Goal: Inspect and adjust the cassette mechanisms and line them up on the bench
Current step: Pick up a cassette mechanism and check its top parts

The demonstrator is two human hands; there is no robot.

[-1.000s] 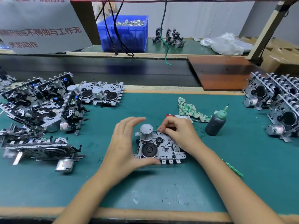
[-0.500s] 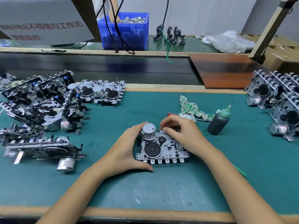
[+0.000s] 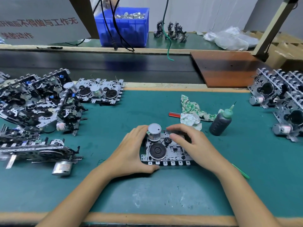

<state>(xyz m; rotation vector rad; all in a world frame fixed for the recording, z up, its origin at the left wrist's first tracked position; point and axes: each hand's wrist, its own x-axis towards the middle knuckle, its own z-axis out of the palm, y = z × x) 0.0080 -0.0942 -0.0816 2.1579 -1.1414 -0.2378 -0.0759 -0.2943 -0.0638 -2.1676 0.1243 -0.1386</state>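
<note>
Centrally on the green felt-like bench mat (image 3: 164, 194) lies a flat stamped-metal cassette mechanism (image 3: 168, 153), with a black ribbed flywheel and a shiny cylindrical motor (image 3: 154, 131) standing at its far left corner. The left hand (image 3: 131, 154) cups its left edge, thumb curled under the near rim, fingers round the motor. The right hand (image 3: 193, 145) arches over its right side, fingertips pinching the far edge. A dark squeeze bottle (image 3: 220, 122) with a green nozzle stands near right, beside a crumpled cloth (image 3: 191, 110).
</note>
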